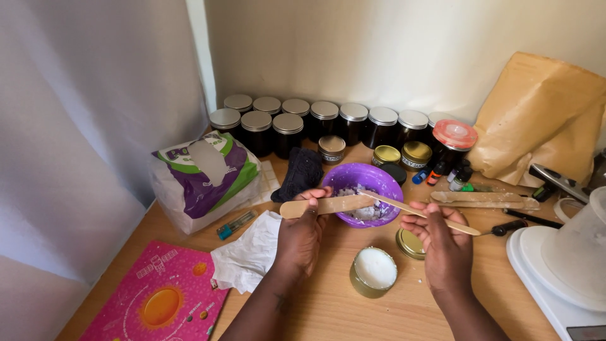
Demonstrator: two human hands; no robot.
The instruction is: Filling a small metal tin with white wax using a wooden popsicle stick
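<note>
wooden sticks [328,204] gripped in both hands [302,237] over purple bowl [362,192] of white chunks [361,203]

Wooden table [328,309], purple bowl [363,177], open gold tin [374,271], dark lidded jars [287,129], pink book [158,300], crumpled tissue [246,256]

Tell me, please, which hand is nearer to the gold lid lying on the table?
Right. The right hand is just right of the gold lid, almost touching it. The left hand is further off to the lid's left, beyond the open tin.
</note>
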